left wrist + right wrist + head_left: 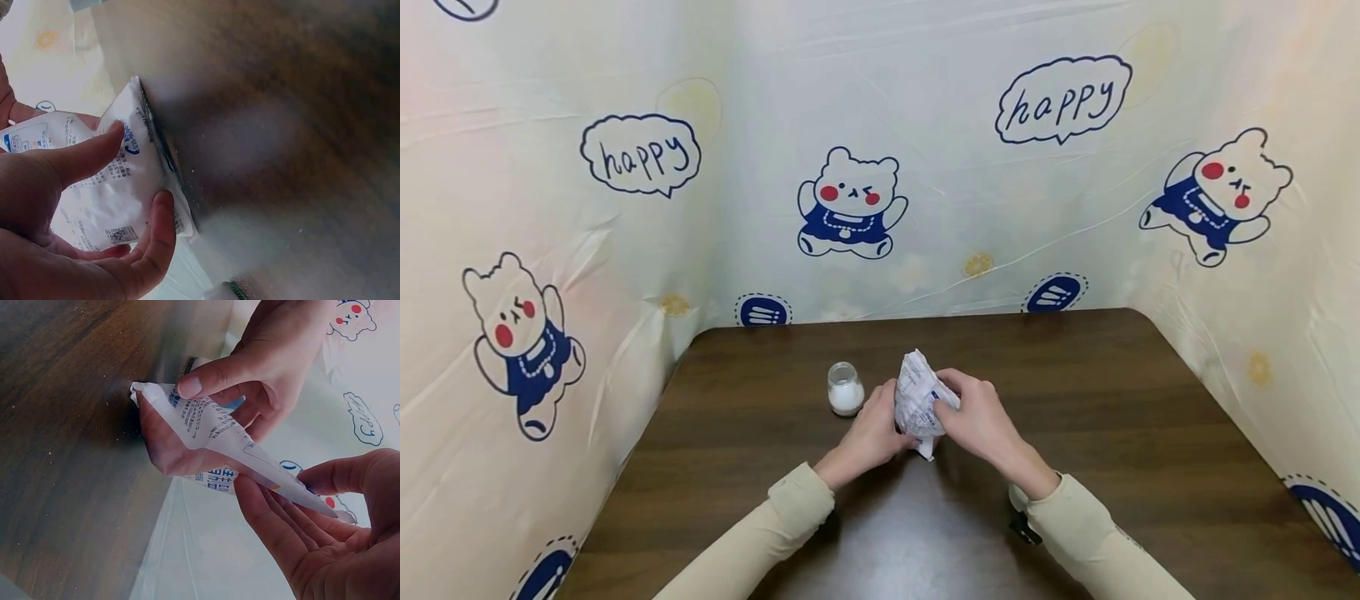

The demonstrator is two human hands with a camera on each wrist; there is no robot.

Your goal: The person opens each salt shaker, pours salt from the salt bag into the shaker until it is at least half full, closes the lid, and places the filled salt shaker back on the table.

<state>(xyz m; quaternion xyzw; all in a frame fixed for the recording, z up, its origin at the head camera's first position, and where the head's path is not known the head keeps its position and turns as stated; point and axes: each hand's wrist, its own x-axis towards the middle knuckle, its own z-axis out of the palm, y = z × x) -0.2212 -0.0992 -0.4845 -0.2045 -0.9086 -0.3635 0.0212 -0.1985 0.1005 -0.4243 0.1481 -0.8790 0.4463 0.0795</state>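
Note:
A white plastic packet [916,400] with blue and black print is held between both hands, low over the table. My left hand [872,433] grips its lower left side; in the left wrist view the thumb presses its printed face, and another finger lies along the lower edge. My right hand [985,421] pinches the opposite end between thumb and fingers, as the right wrist view shows. There the packet [194,431] looks creased and partly folded, one corner pointing down to the table. What is inside it is hidden. Left of the left hand stands a small glass jar [846,390] with white contents.
Tiny white grains are scattered on the dark wooden table [737,500]. Printed cloth [925,208] with bears and "happy" bubbles hangs round the back and both sides. A small black object [1024,529] sits at the right cuff.

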